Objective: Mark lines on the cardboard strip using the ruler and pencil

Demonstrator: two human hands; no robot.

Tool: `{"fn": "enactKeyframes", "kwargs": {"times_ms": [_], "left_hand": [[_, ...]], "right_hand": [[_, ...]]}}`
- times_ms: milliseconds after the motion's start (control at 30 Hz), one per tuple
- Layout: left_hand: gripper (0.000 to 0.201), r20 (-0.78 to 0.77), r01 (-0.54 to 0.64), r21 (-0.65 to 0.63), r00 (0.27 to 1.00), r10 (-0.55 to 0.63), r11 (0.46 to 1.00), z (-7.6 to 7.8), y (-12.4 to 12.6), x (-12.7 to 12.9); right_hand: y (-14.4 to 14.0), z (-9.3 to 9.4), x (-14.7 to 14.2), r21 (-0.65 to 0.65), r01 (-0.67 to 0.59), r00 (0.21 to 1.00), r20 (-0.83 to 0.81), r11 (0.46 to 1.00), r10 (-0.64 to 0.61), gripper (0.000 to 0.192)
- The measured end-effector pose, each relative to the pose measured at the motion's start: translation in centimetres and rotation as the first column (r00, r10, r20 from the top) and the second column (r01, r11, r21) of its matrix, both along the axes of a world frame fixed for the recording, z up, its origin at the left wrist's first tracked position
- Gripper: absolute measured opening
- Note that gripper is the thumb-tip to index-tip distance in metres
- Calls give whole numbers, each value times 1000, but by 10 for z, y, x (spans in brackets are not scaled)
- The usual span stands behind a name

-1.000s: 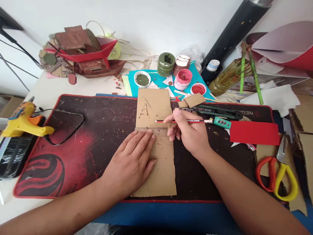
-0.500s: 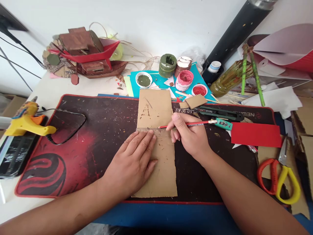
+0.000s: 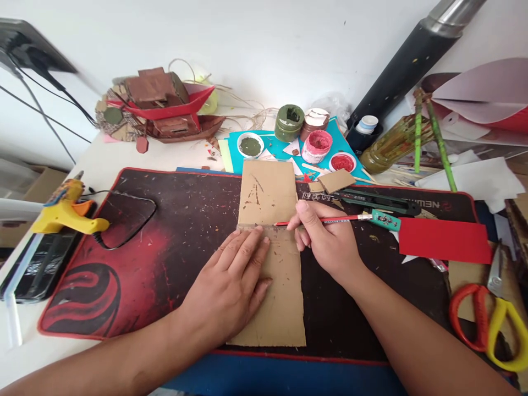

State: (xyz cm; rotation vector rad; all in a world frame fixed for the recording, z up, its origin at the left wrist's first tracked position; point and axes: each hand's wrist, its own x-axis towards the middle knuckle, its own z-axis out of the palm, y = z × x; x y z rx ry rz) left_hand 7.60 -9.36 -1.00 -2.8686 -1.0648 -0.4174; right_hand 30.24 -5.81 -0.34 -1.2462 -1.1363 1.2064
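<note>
Up front, the left hand [image 3: 231, 280] lies flat, fingers spread, on the cardboard strip [image 3: 270, 253] on the mat [image 3: 165, 231]. Right hand [image 3: 328, 242] pinches a red pencil [image 3: 330, 221]. Behind, the green jar [image 3: 289, 122] and pink tub [image 3: 316, 146] hold paint; two lids [image 3: 249, 146] [image 3: 341, 163] hold green and red.

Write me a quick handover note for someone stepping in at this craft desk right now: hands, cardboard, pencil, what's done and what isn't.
Left hand: flat on the cardboard, fingertips holding a small strip against it across the middle.
Right hand: grips the pencil, which lies almost level with its tip at the strip's upper edge, right side.
Cardboard lies lengthwise on the dark mat. Cutter behind the right hand, scissors at far right, glue gun at left.
Done: strip lined up and held down. I cannot tell whether a pencil line is drawn yet.
Left: nothing is cut along that line; cutter and scissors lie untouched.
</note>
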Motion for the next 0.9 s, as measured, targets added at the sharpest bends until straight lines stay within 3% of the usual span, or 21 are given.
{"fn": "enactKeyframes", "kwargs": {"times_ms": [600, 900], "left_hand": [[56, 33, -5, -55, 999, 7, 998, -4, -2, -1], [52, 8, -1, -16, 1000, 1, 1000, -1, -1, 0]], "right_hand": [[-1, 0, 1, 0, -25, 999, 28, 1000, 25, 55], [-1, 1, 1, 24, 0, 1000, 18, 1000, 0, 51]]}}
